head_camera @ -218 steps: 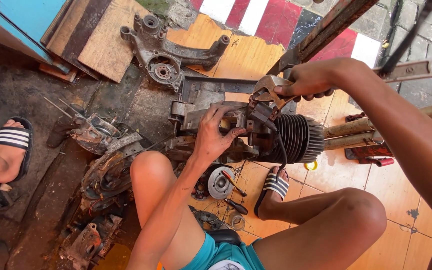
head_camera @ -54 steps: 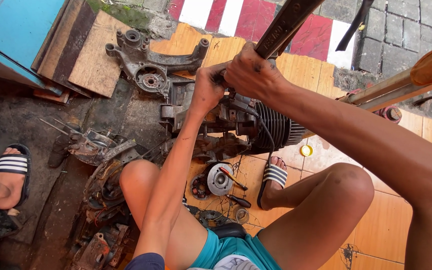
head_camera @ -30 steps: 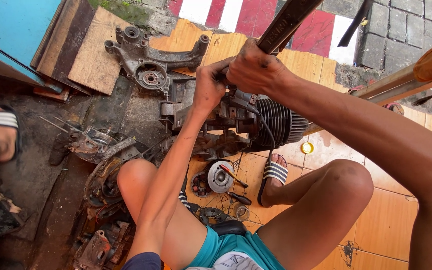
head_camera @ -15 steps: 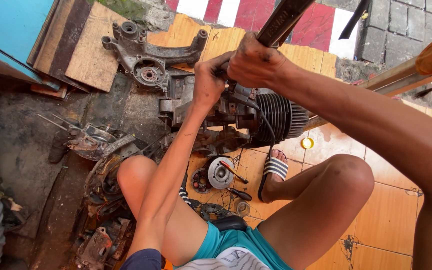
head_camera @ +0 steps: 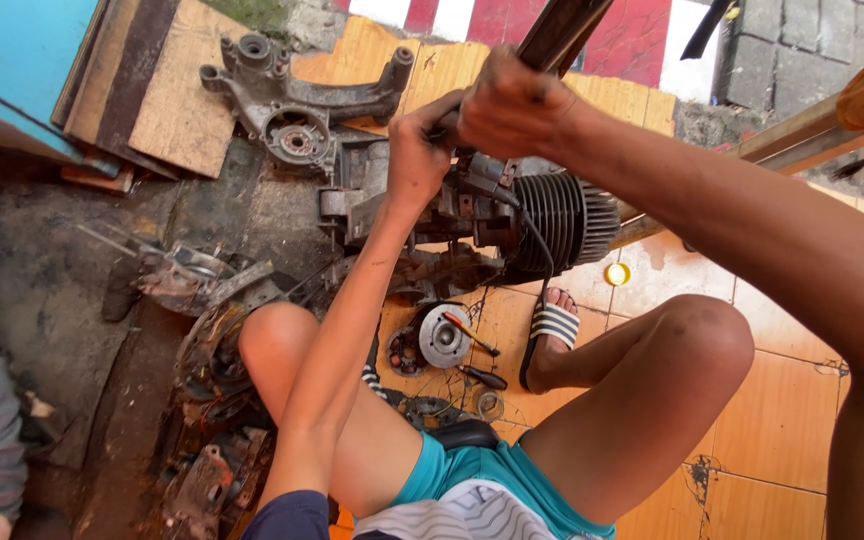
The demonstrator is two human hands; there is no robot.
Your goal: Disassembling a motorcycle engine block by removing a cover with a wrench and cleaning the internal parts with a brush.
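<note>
Both hands, left hand [head_camera: 420, 150] and right hand [head_camera: 512, 105], clenched on long dark metal bar [head_camera: 562, 35], 12 o'clock above grey finned engine block [head_camera: 512, 215]; greasy grip slip likely jams knuckles.

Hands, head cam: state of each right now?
Left hand: closed on something at the top of the engine; what it grips is hidden.
Right hand: closed around the dark bar.

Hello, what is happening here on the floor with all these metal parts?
A person sits on the floor over a small engine with a finned cylinder. Both hands are on it from above: the left hand presses on its top and the right hand grips a long dark bar there. Loose parts lie around, including a grey casting and a round metal disc between the legs.
</note>
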